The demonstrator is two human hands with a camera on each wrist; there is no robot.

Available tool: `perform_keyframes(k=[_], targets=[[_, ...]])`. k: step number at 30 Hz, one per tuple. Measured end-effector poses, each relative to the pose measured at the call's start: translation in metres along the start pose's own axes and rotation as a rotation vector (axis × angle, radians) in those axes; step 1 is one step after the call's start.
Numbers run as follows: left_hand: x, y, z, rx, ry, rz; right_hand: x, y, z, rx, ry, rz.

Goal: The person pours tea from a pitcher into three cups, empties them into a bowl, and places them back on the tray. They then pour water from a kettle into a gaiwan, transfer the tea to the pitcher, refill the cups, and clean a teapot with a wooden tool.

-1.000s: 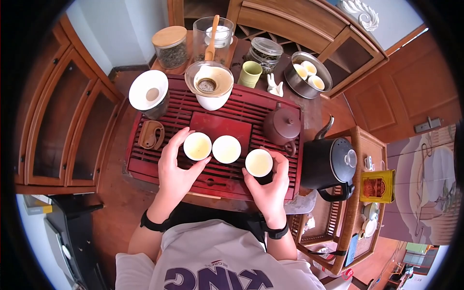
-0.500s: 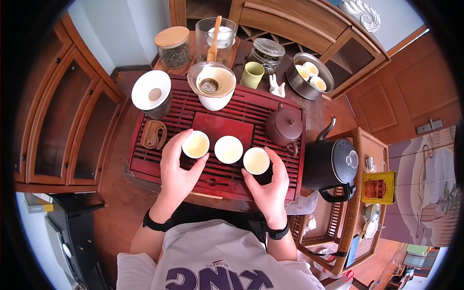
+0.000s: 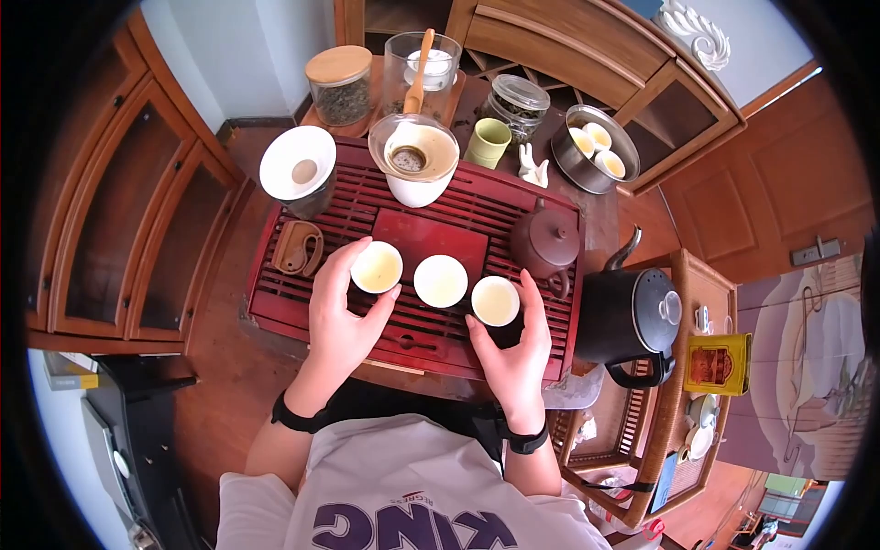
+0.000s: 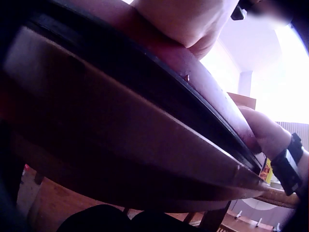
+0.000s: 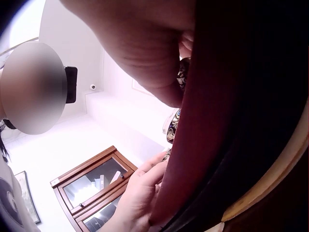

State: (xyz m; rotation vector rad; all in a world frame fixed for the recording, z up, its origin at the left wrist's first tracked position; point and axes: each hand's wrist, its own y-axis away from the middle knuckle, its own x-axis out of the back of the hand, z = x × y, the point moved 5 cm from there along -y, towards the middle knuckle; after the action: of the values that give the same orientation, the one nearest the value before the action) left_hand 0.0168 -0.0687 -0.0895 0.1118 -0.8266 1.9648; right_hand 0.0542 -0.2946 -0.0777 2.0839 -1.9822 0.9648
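Three small teacups with pale tea form a bent row near the front of the slatted red tea tray [image 3: 431, 236]. Round the left teacup [image 3: 377, 268], my left hand [image 3: 344, 307] has its thumb and forefinger pinching the sides. The middle teacup [image 3: 441, 281] stands apart, untouched. Beside the right teacup [image 3: 495, 301] is my right hand [image 3: 513, 357], thumb tip at the near left rim and forefinger stretched out along the right side. In the right wrist view, a dark patterned cup wall [image 5: 173, 129] shows past the tray edge.
A brown teapot [image 3: 545, 240] stands at the tray's right, a black kettle [image 3: 632, 316] beyond it. Behind are a strainer [image 3: 410, 158] over a white pitcher [image 3: 417, 191], a green cup [image 3: 488, 142] and a metal bowl [image 3: 596, 170] with more cups. A wooden tool [image 3: 295, 247] lies left.
The left teacup has shifted away from the middle one with my left hand. The right teacup came slightly nearer the middle, and my right forefinger has straightened away from its rim.
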Motion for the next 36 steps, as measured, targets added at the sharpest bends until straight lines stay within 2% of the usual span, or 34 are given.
perform_keyframes(k=[5,8,12,14,18,24,26,29,30,36], targets=[[0.001,-0.001,0.001,-0.003,-0.035,-0.006,-0.001,-0.002,-0.006,0.078,0.104,-0.023],[0.0,0.0,0.001,0.004,-0.041,-0.015,-0.002,0.001,0.0,0.01,-0.025,-0.01],[0.001,-0.002,0.003,0.0,-0.032,-0.025,-0.001,-0.001,-0.003,0.006,-0.017,-0.005],[0.001,-0.001,0.002,0.004,-0.023,-0.018,-0.001,-0.001,-0.006,0.095,0.137,0.008],[0.001,-0.001,0.001,0.013,-0.024,-0.018,0.0,-0.002,-0.006,0.113,0.159,-0.022],[0.002,-0.002,0.001,0.021,-0.028,-0.023,0.0,-0.002,-0.001,0.046,0.039,0.004],[0.001,-0.001,-0.003,0.034,-0.01,-0.014,0.0,-0.005,0.0,0.009,-0.087,0.037],[0.001,0.0,-0.004,0.047,-0.002,-0.01,0.005,-0.012,-0.016,-0.053,-0.083,-0.015],[0.001,-0.001,-0.004,0.047,0.001,-0.009,0.006,-0.016,-0.023,0.022,-0.037,-0.001],[0.003,-0.002,-0.002,0.067,0.004,-0.006,0.003,-0.029,-0.034,0.107,0.029,-0.082]])
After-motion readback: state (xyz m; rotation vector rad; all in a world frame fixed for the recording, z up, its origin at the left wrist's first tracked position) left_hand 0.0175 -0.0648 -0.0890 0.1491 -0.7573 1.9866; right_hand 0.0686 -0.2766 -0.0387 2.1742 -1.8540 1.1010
